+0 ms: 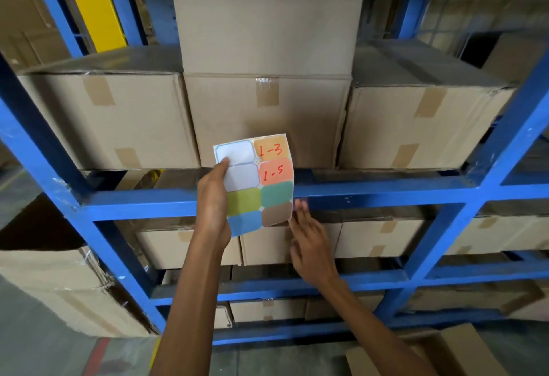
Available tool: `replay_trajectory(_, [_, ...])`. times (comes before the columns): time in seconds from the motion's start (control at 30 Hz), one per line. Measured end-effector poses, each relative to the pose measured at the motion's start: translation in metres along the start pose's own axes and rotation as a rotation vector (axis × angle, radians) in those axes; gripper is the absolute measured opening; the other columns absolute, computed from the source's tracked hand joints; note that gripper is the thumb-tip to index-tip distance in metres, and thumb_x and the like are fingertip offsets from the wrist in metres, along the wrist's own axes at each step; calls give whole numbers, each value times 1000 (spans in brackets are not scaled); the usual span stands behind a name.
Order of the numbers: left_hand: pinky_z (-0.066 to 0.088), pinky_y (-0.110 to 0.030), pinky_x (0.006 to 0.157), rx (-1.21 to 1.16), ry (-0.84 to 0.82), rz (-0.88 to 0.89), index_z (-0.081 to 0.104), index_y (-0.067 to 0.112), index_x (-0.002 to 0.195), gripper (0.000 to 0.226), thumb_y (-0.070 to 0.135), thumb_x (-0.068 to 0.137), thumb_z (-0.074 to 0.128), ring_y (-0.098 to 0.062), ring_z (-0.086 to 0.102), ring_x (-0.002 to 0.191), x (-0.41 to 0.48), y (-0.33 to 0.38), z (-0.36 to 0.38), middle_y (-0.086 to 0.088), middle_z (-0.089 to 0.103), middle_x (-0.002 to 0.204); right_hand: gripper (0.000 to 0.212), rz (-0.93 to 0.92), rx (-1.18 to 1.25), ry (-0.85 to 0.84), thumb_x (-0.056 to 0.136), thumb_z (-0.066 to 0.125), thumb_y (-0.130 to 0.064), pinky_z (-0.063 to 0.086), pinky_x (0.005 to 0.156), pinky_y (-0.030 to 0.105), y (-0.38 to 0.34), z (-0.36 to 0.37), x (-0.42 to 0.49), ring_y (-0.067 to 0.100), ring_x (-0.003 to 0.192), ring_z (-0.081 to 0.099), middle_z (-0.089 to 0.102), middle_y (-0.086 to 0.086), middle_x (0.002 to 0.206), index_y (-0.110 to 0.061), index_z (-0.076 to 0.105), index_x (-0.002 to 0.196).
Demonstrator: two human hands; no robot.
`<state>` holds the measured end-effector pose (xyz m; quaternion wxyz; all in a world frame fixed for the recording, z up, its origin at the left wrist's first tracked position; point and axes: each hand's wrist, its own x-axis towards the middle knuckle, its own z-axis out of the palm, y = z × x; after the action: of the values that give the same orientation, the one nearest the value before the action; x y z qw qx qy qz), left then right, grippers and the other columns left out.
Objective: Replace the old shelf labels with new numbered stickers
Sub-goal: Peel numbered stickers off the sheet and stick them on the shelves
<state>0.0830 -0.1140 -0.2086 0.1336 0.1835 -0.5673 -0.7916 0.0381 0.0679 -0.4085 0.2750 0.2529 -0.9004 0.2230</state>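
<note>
My left hand (212, 200) grips a sticker sheet (258, 179) by its left edge and holds it upright in front of the blue shelf beam (371, 192). The sheet carries coloured stickers; two at the top right read "1-3" and "1-5" in red, and two slots at the top left are bare white. My right hand (310, 239) is just right of the sheet, fingers spread, fingertips at the beam. A small pinkish bit shows at those fingertips; I cannot tell what it is.
Taped cardboard boxes (264, 114) fill the shelf above the beam and the lower levels. Blue uprights (421, 259) cross on both sides. A torn box (59, 280) stands at lower left, another box (445, 352) on the floor at lower right.
</note>
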Motion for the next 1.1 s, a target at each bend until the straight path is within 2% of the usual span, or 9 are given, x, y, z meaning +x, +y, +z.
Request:
replay_trajectory(0.13, [62, -36, 68, 30, -135, 25, 75, 16, 101, 31, 38, 102, 54, -25, 74, 83, -5, 1, 37, -13, 80, 105, 45, 300, 262, 303, 98, 53, 1, 53, 101, 42, 17, -78, 28, 31, 120, 66, 64, 9, 141, -8, 57, 142])
replay_trajectory(0.23, [62, -34, 61, 53, -241, 41, 76, 16, 95, 29, 36, 101, 56, -19, 74, 70, -15, 0, 81, -5, 80, 86, 31, 436, 630, 458, 103, 53, -19, 54, 96, 23, 29, -150, 54, 7, 114, 69, 75, -16, 117, -15, 69, 129])
replay_trajectory(0.33, [62, -35, 65, 64, -341, 46, 77, 16, 98, 31, 37, 101, 55, -18, 75, 71, -26, -6, 123, -3, 81, 84, 36, 422, 799, 520, 101, 60, -26, 54, 90, 17, 43, -211, 69, 8, 115, 68, 75, -11, 120, -22, 63, 136])
replay_trajectory(0.47, [58, -23, 50, 56, -425, 67, 76, 16, 97, 30, 37, 102, 55, -7, 75, 63, -45, -15, 186, 6, 81, 76, 42, 362, 723, 550, 95, 70, -16, 60, 80, 28, 70, -276, 68, 10, 100, 72, 76, -5, 106, -26, 60, 136])
replay_trajectory(0.63, [61, -30, 59, 16, -519, 34, 79, 13, 97, 30, 37, 99, 61, -16, 76, 73, -75, -23, 257, -4, 82, 88, 35, 344, 615, 632, 93, 72, -10, 55, 69, 36, 113, -333, 56, 18, 69, 60, 72, -5, 87, -23, 68, 126])
replay_trajectory(0.73, [61, -29, 59, 2, -597, 62, 82, 15, 95, 25, 35, 95, 67, -18, 78, 77, -92, -28, 297, -6, 83, 93, 39, 343, 604, 636, 92, 73, -11, 59, 72, 41, 144, -369, 47, 31, 70, 65, 75, 2, 86, -25, 67, 127])
replay_trajectory(0.9, [65, -45, 74, 103, -652, 91, 81, 15, 96, 44, 45, 66, 86, -30, 79, 88, -110, -31, 345, -8, 83, 96, 39, 327, 524, 590, 87, 74, -31, 60, 76, 41, 186, -410, 29, 19, 73, 69, 76, -9, 88, -36, 68, 125])
replay_trajectory(1.0, [64, -49, 81, 111, -639, 100, 79, 13, 102, 39, 39, 73, 86, -33, 78, 93, -121, -35, 370, -9, 82, 99, 37, 314, 515, 548, 85, 74, -35, 60, 78, 42, 206, -426, 17, 22, 77, 70, 76, -6, 86, -35, 70, 122])
replay_trajectory(1.1, [64, -38, 67, 94, -621, 97, 78, 13, 101, 32, 35, 79, 84, -28, 79, 86, -130, -40, 389, -8, 83, 94, 32, 310, 524, 523, 89, 77, -24, 60, 76, 35, 221, -437, 9, 18, 78, 71, 77, -7, 87, -32, 72, 119])
